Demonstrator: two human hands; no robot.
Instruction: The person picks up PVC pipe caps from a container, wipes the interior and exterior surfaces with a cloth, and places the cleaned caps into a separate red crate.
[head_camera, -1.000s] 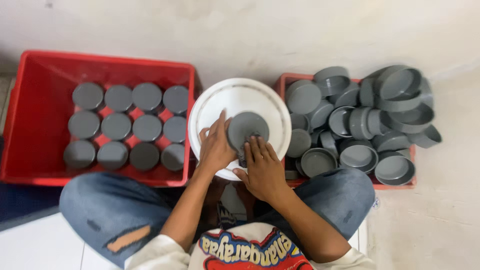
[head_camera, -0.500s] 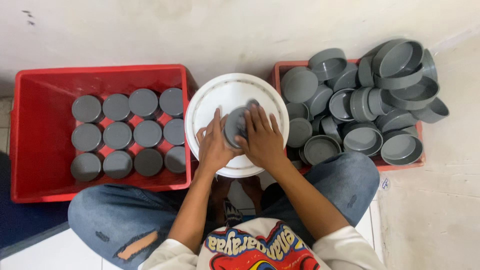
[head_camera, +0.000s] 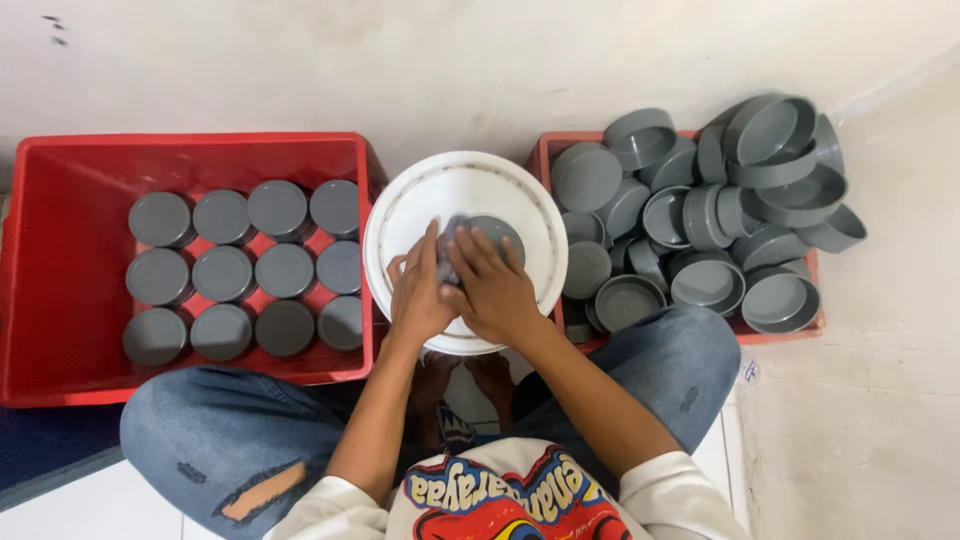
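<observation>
Pale concrete floor, white round plastic bucket lid in the middle. Both hands, left hand and right hand, clasp a smooth grey round plastic cap lying flat on it, face up, between red plastic crates.

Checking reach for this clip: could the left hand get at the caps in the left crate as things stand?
Probably yes. The left hand rests on the grey cap over the white lid, and the open-topped left crate sits right beside it, nothing in between.
</observation>
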